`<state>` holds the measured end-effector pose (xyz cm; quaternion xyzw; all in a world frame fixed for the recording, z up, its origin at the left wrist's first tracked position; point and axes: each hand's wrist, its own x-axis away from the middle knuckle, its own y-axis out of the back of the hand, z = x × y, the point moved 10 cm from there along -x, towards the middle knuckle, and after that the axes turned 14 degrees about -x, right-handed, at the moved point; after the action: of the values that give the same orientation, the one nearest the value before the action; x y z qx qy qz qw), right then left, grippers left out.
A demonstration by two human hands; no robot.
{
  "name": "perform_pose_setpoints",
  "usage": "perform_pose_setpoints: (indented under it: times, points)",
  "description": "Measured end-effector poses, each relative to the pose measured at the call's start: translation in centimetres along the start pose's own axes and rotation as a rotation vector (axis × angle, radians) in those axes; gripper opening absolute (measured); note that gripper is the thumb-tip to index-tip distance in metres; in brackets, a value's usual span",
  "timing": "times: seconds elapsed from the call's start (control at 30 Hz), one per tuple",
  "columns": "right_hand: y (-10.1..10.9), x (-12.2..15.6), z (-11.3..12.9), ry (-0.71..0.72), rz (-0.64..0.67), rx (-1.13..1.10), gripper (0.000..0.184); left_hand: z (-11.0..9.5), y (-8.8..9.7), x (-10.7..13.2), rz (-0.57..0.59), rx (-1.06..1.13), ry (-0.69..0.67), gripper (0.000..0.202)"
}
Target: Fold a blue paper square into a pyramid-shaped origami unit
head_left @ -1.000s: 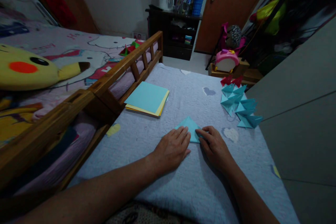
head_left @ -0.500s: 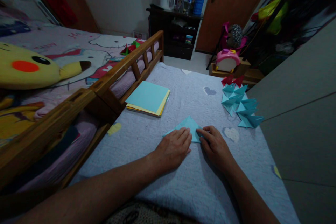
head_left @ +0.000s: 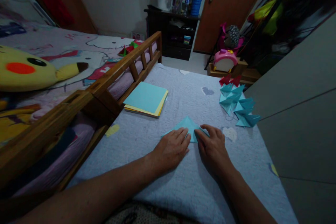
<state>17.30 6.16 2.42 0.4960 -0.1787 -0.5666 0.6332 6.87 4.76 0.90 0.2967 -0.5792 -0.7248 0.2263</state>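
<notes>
A light-blue sheet of origami paper, folded to a triangle, lies on the quilted cover with its point away from me. My left hand rests flat on its left half, fingers stretched out and covering the near edge there. At the right side my right hand touches the paper with its index fingertip. Its fingers are bent and apart, and the thumb is partly hidden. Farther off to the left lies a stack of square paper, light blue on top with yellow sheets below.
Several folded light-blue paper pieces stand at the right, with red ones behind. A wooden bed rail runs along the left; a yellow plush toy lies beyond it. A pale cabinet panel borders the right side.
My right hand's fingers have shifted and spread a little at the paper's right side. My left hand stays on the paper. The whole view has moved slightly.
</notes>
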Motion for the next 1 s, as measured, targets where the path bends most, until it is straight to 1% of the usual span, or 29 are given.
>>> perform_pose_setpoints:
  times: [0.1,0.23,0.3,0.43,0.57,0.67,0.8,0.9,1.0]
  points:
    - [0.5,0.2,1.4,0.056,-0.027,0.052,0.027,0.0,-0.2,0.0,0.001,0.005,0.002,0.042]
    - [-0.2,0.3,3.1,0.137,0.037,-0.060,0.028,0.0,-0.6,0.1,0.013,0.013,0.004,0.043]
    - [-0.4,0.3,3.3,0.134,0.044,-0.087,0.028,0.0,-0.7,0.1,0.018,0.015,0.002,0.043]
    - [-0.1,0.2,2.9,0.086,0.015,-0.075,0.026,0.2,-0.8,0.3,0.033,0.011,-0.002,0.044]
    - [-0.2,0.3,2.8,0.067,0.034,-0.057,0.022,0.6,-0.6,0.9,0.038,-0.006,0.003,0.044]
    - [-0.4,0.5,3.3,0.074,0.063,-0.004,0.021,0.8,-0.5,1.6,0.050,-0.025,-0.026,0.047]
    - [-1.3,0.8,4.3,0.075,0.153,0.128,0.028,1.2,-0.3,2.6,0.058,-0.021,-0.082,0.055]
    - [-2.1,1.1,4.8,0.067,0.228,0.189,0.039,1.6,-0.4,3.3,0.063,-0.018,-0.101,0.056]
    - [-2.5,1.4,5.2,0.066,0.267,0.223,0.052,2.1,-0.6,3.9,0.046,-0.015,-0.099,0.055]
